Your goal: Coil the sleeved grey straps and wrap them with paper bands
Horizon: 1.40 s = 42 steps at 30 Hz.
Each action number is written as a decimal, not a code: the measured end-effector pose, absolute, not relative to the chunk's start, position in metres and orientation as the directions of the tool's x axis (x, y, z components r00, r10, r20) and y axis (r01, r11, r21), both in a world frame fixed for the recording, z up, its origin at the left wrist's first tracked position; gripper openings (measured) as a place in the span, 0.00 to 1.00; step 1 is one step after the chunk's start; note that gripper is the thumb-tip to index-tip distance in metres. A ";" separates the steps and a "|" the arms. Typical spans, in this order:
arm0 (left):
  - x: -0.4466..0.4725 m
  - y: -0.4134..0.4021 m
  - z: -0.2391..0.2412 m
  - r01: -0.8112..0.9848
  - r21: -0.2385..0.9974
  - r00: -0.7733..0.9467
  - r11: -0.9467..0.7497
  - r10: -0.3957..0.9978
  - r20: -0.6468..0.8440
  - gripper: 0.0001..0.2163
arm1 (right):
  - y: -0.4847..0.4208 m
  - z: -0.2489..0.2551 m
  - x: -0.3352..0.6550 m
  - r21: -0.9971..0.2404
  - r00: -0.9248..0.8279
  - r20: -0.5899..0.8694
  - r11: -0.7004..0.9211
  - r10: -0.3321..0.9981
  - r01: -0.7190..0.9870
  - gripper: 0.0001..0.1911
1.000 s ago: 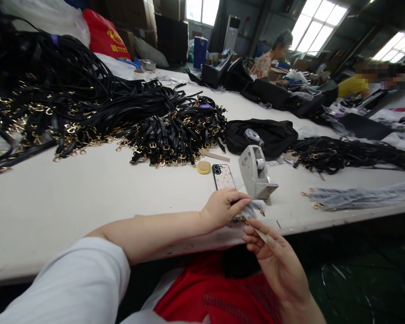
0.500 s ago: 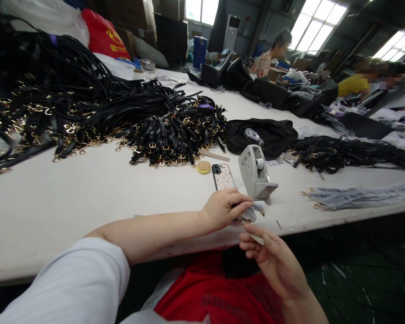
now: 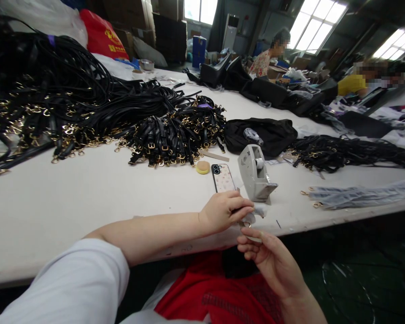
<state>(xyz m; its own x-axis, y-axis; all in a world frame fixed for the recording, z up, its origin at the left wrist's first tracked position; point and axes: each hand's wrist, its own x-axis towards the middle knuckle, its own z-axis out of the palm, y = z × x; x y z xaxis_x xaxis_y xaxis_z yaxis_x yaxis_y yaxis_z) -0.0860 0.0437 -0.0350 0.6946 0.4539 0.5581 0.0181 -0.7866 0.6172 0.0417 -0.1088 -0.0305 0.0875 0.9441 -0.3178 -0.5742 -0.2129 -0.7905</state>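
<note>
My left hand (image 3: pixel 227 209) is closed at the table's front edge, on a plastic-wrapped strap (image 3: pixel 249 218) with gold metal hardware. Most of that strap lies hidden under the fingers. Just below it, my right hand (image 3: pixel 272 256) pinches a thin beige strip (image 3: pixel 254 239) between thumb and fingers, with the strip's upper end close to the gold ring. Whether the strip passes through the ring I cannot tell. A grey tape dispenser (image 3: pixel 254 180) stands right behind my left hand, and a phone in a patterned case (image 3: pixel 223 178) lies beside the dispenser.
Black straps with gold clasps (image 3: pixel 162 139) are heaped across the left and middle of the white table (image 3: pixel 87 193). A round yellow-rimmed object (image 3: pixel 203 167) sits near the phone. Plastic-wrapped straps (image 3: pixel 354 196) and more black straps (image 3: pixel 344 150) lie right. Two or more people are farther back.
My right hand has shifted slightly left and down, and less of the beige strip shows. The gold ring is now more visible. My left hand has barely moved.
</note>
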 end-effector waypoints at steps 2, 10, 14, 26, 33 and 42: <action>-0.088 0.043 -0.032 0.006 0.585 0.740 -0.811 0.398 0.543 0.16 | -0.109 -0.031 0.042 -0.793 0.078 -0.307 -0.210 0.948 -0.572 0.18; -0.089 0.042 -0.027 -0.046 0.458 0.767 -0.888 0.262 0.586 0.16 | -0.107 -0.038 0.044 -0.791 0.057 -0.328 -0.241 0.943 -0.562 0.18; -0.089 0.042 -0.030 -0.060 0.437 0.745 -0.897 0.252 0.618 0.15 | -0.108 -0.039 0.044 -0.781 0.050 -0.348 -0.260 0.936 -0.568 0.18; -0.088 0.040 -0.033 -0.045 0.366 0.745 -0.929 0.213 0.632 0.16 | -0.109 -0.044 0.044 -0.763 0.041 -0.388 -0.296 0.921 -0.574 0.19; -0.088 0.039 -0.033 -0.051 0.325 0.751 -0.944 0.178 0.636 0.15 | -0.108 -0.044 0.044 -0.769 0.041 -0.376 -0.287 0.926 -0.571 0.19; -0.091 0.041 -0.029 -0.103 0.224 0.802 -0.969 0.053 0.596 0.21 | -0.107 -0.047 0.038 -0.801 0.110 -0.344 -0.230 0.933 -0.552 0.18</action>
<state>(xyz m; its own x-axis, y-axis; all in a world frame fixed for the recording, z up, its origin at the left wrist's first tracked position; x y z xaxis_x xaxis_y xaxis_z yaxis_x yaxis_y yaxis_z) -0.0910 0.0405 -0.0288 0.8015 0.0528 0.5957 -0.1029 -0.9690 0.2244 0.0382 -0.1069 -0.0468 0.1096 0.9327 -0.3437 -0.5522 -0.2304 -0.8012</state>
